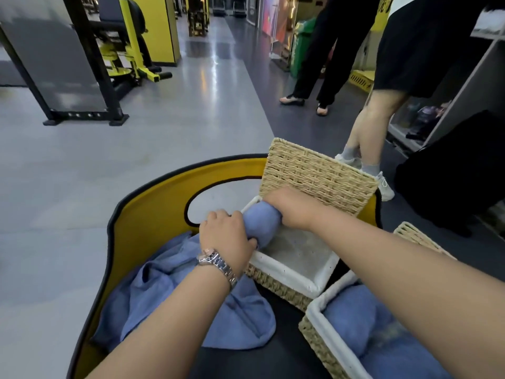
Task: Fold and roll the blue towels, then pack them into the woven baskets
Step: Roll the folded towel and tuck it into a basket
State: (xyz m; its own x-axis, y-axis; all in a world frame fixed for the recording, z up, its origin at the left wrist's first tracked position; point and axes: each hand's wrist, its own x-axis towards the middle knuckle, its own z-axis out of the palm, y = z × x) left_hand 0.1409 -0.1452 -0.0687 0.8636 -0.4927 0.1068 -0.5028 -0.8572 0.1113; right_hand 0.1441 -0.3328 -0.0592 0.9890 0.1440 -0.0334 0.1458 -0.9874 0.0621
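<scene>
Nearest, a second basket (314, 328) already holds blue rolls, and loose towels (191, 305) lie heaped at left. Beyond them the left hand (225, 236) grips the near end of the rolled towel (262, 222), fingers curled round it. The right hand (291, 206) seems to clasp the far end, though its fingertips are hidden. The roll sits over the far-left corner of the open basket (287, 269), under the lid (319, 173). Best press both ends down evenly against the liner wall.

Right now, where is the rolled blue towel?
In the head view, the rolled blue towel lies at the far left corner of the open woven basket, held between the left hand and the right hand.
</scene>
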